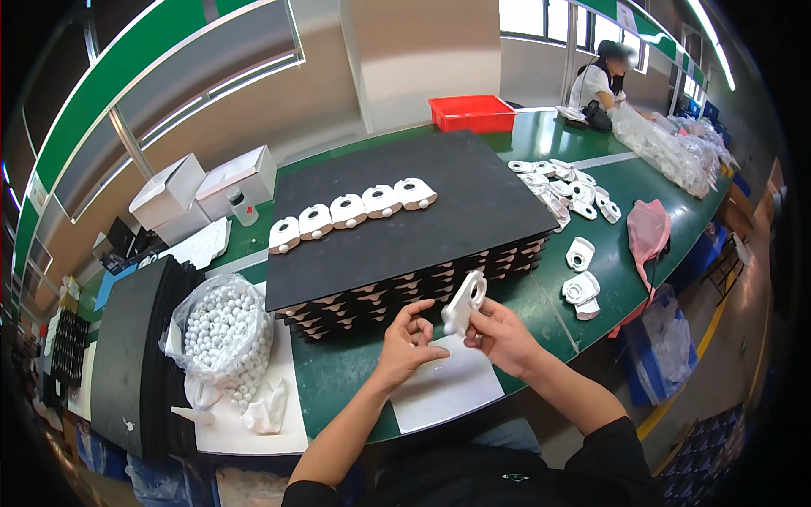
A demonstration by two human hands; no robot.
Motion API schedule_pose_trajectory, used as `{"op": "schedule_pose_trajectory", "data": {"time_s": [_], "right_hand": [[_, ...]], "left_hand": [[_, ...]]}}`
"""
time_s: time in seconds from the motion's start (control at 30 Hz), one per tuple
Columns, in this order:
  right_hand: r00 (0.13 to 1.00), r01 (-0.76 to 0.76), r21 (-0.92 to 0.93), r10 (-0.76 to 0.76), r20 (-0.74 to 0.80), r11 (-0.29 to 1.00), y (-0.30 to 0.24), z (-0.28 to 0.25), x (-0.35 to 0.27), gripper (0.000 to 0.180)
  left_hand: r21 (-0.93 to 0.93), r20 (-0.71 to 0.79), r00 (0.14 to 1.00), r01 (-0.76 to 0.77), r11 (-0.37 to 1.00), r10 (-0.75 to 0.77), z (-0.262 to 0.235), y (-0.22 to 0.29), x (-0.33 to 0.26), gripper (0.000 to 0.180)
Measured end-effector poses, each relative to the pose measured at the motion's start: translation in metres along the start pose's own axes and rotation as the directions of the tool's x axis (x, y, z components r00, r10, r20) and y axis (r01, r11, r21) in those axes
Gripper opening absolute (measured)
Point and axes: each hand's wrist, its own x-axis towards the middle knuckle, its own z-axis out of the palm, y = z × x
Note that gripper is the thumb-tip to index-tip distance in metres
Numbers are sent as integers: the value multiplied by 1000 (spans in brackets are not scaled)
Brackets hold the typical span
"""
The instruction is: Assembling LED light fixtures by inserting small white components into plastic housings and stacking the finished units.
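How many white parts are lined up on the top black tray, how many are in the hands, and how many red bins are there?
White parts in the row on the top black tray: 5
White part held in the right hand: 1
Red bin: 1
Total: 7

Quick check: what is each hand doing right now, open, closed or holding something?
Left hand: fingers curled, apparently pinching a small white ball; hard to confirm.
Right hand: closed on a white plastic part.
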Motion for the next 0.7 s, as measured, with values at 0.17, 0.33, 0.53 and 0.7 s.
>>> {"op": "schedule_pose_trajectory", "data": {"time_s": [0.17, 0.33, 0.53, 0.7], "right_hand": [[968, -237, 555, 143, 207, 798, -8, 0, 7, 16], [997, -14, 251, -7, 82, 968, -43, 14, 17, 13], [818, 503, -571, -571, 72, 649, -81, 5, 43, 21], [810, 465, -718, -576, 110, 518, -99, 2, 66, 23]], "left_hand": [[-143, -4, 985, 173, 975, -175, -12, 7, -2, 54], [-458, -7, 944, 290, 841, -330, -23, 0, 0, 40], [-566, -15, 920, 316, 762, -392, -22, 1, 3, 38], [-579, -44, 919, 297, 759, -393, -27, -3, 0, 38]]}}
